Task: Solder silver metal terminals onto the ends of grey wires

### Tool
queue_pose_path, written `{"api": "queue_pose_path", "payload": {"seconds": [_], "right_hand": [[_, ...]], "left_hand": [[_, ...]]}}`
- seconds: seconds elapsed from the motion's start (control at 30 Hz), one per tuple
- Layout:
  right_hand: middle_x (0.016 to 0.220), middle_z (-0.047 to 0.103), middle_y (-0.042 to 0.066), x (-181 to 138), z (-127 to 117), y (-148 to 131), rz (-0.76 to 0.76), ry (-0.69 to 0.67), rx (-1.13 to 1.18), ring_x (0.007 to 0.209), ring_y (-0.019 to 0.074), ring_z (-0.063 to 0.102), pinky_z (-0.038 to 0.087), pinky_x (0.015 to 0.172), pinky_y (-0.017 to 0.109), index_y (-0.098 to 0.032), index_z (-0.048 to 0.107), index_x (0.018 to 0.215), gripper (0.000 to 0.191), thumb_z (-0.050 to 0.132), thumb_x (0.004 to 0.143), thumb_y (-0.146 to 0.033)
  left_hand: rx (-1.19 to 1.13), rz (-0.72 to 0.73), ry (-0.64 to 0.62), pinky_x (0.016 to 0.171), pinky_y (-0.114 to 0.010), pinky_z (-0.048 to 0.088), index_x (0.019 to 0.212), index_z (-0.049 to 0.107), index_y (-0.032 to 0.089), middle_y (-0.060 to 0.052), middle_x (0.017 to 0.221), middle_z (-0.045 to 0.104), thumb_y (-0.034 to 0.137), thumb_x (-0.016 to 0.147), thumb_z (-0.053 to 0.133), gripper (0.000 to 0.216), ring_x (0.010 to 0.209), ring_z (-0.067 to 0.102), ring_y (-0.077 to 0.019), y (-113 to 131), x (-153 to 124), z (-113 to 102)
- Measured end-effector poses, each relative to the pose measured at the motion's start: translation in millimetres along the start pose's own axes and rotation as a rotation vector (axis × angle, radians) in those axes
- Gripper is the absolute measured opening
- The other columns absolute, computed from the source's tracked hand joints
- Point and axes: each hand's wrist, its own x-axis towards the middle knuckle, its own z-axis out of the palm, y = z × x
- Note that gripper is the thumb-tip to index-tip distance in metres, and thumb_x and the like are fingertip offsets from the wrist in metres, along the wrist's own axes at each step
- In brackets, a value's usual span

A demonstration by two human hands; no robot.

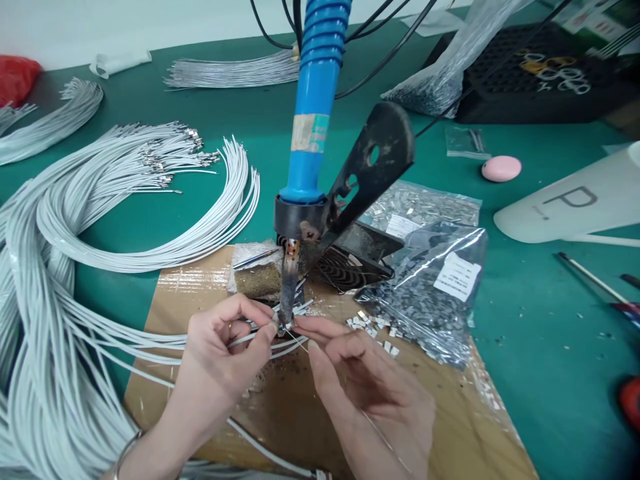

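Note:
A blue-handled soldering iron (315, 120) stands fixed in a black stand (370, 167), tip down over a cardboard sheet (280, 407). My left hand (225, 353) pinches a white wire (240, 341) and holds its end at the iron's tip (286, 313). My right hand (365, 393) pinches a thin strand of solder wire (300, 343) and touches it to the same spot. Both hands meet just under the tip.
Large bundles of white wires (100, 220) curve over the green table at left. Clear bags of small metal terminals (425, 287) lie right of the iron, with loose terminals (373, 330) beside them. A small fan (350, 267), a pink oval object (501, 168) and a white object marked P (575, 200) sit further right.

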Motion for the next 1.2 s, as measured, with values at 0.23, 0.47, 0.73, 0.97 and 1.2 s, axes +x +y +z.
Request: {"api": "queue_pose_path", "payload": {"seconds": [0.23,0.47,0.73,0.97,1.2], "right_hand": [[0.104,0.084,-0.009,1.0,1.1,-1.3,-0.032,0.025,-0.027,0.095,0.0084,0.078,0.057,0.092,0.015,-0.027,0.063,0.072,0.024,0.072,0.091,-0.017],[0.103,0.084,-0.011,0.9,1.9,-3.9,-0.027,0.030,-0.040,0.095,0.0071,0.079,0.057,0.091,0.014,-0.027,0.063,0.071,0.024,0.072,0.091,-0.017],[0.101,0.085,-0.005,0.3,1.4,-1.3,-0.030,0.040,-0.055,0.092,0.0131,0.080,0.060,0.092,0.023,-0.026,0.064,0.070,0.025,0.074,0.091,-0.018],[0.102,0.084,-0.001,0.0,-0.4,0.8,-0.007,0.014,-0.029,0.097,0.0147,0.079,0.060,0.092,0.024,-0.026,0.064,0.072,0.023,0.073,0.093,-0.021],[0.100,0.084,0.001,0.5,0.0,-1.5,-0.009,0.032,-0.025,0.094,0.0164,0.080,0.061,0.088,0.025,-0.025,0.065,0.071,0.024,0.075,0.092,-0.020]], "left_hand": [[0.038,0.020,-0.037,0.049,-0.010,0.036,0.071,0.070,0.015,-0.003,0.086,0.077,0.017,0.081,0.078,0.014,0.051,0.052,-0.0020,-3.4,-0.3,-6.4],[0.023,0.039,-0.045,0.047,-0.009,0.035,0.069,0.069,0.014,-0.003,0.082,0.079,0.014,0.078,0.079,0.014,0.049,0.050,-0.0019,-2.2,1.3,-4.7],[0.006,0.028,-0.022,0.048,-0.010,0.034,0.068,0.069,0.014,-0.002,0.082,0.078,0.015,0.076,0.080,0.014,0.049,0.049,-0.0017,1.3,0.7,-3.4],[-0.002,0.013,-0.015,0.048,-0.011,0.034,0.067,0.069,0.014,-0.003,0.083,0.078,0.015,0.075,0.080,0.014,0.050,0.050,-0.0023,-1.6,-0.4,-3.4],[0.005,-0.001,-0.022,0.049,-0.012,0.034,0.067,0.069,0.014,-0.002,0.083,0.075,0.015,0.075,0.081,0.014,0.051,0.049,-0.0025,0.9,-0.7,-2.2]]}}
